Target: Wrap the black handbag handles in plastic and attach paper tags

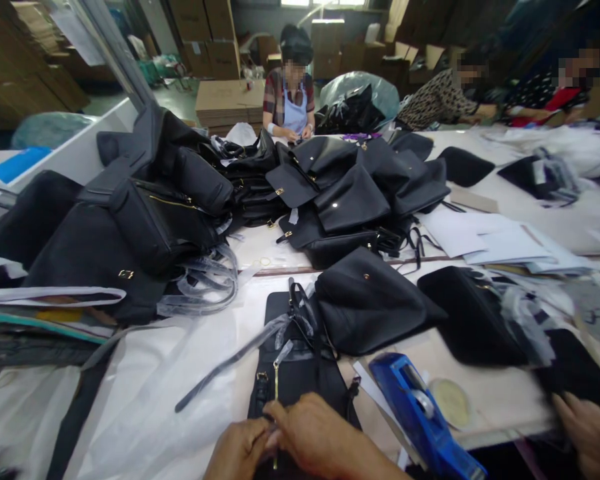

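In the head view a black bag [300, 373] lies flat on the table in front of me, with a gold zipper [276, 380] running along it and a small buckled strap at its left. My left hand [240, 448] and my right hand [320, 430] meet over the zipper's near part. Both are closed, fingertips pinched together around a small dark piece that they mostly hide. A long black strap [225, 373], partly wrapped in clear plastic, stretches left from the bag's top.
A blue tape dispenser [420, 413] and a tape roll [450, 402] sit to the right. Beyond, another person's hand [593, 427] touches black material. Piled black bags [350, 200] cover the table's middle; more [165, 213] stand left. White sheets [500, 240] lie at right. Several people work across the table.
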Action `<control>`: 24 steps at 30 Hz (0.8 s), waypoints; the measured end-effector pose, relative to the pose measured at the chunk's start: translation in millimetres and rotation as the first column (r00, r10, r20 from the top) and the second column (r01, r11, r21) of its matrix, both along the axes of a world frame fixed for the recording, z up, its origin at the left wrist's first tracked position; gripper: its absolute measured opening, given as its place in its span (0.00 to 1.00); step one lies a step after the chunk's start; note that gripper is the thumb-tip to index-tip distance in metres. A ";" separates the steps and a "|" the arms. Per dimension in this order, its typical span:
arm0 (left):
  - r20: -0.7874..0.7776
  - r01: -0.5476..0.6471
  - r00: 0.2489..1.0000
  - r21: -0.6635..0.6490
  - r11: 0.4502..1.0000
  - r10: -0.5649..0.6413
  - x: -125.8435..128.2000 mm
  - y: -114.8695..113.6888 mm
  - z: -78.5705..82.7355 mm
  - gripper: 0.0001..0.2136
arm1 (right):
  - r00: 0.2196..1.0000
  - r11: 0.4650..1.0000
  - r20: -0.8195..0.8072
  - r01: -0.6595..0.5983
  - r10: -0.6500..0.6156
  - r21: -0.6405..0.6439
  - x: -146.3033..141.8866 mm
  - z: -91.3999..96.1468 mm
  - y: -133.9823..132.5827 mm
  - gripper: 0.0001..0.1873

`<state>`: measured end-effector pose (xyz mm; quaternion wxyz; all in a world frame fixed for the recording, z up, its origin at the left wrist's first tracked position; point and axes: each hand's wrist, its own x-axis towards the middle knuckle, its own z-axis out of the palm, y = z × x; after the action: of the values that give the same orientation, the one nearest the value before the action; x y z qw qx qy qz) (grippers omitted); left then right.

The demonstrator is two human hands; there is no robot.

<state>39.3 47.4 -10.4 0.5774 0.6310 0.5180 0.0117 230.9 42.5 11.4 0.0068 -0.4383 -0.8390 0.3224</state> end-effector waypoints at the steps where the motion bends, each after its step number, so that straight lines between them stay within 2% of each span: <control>1: 0.005 0.007 1.000 0.003 1.000 -0.007 -0.3 0.7 -1.4 0.15 | 1.000 1.000 -0.019 0.000 0.000 -0.004 0.4 0.7 0.9 0.15; 4: -0.020 0.007 1.000 0.018 1.000 -0.006 -8.5 5.3 -1.9 0.16 | 0.996 0.998 -0.054 0.067 -0.067 -0.001 13.8 4.3 7.0 0.20; 8: -0.062 -0.047 0.997 0.042 0.998 0.050 -17.7 12.0 4.7 0.18 | 0.988 0.988 -0.030 0.154 -0.154 0.005 34.0 4.2 18.6 0.07; 11: -0.039 -0.062 0.997 0.053 0.997 0.064 -10.8 13.4 7.1 0.18 | 0.990 0.991 -0.043 0.131 -0.132 -0.016 28.1 -1.0 22.1 0.08; 15: -0.001 -0.047 0.999 0.042 0.998 0.047 -1.2 12.4 2.6 0.18 | 0.994 0.997 -0.089 0.068 -0.071 -0.026 18.3 -4.6 21.4 0.07; 18: -0.016 -0.049 0.999 0.047 0.998 0.050 -6.2 14.2 -2.5 0.19 | 0.990 0.994 -0.098 0.102 -0.104 -0.025 30.2 -6.9 26.4 0.07; 21: -0.039 -0.060 0.997 0.078 0.995 0.063 -12.4 19.2 -5.5 0.20 | 0.988 0.988 -0.040 0.151 -0.151 0.007 41.9 -12.3 34.9 0.07; 24: -0.039 -0.059 0.997 0.081 0.995 0.062 -9.3 24.1 -7.6 0.20 | 0.990 0.990 -0.021 0.137 -0.136 0.027 34.8 -18.1 39.1 0.08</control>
<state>30.0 71.5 -18.0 0.5404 0.6377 0.5477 0.0368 265.7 81.6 -6.7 0.0429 -0.4915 -0.8113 0.3135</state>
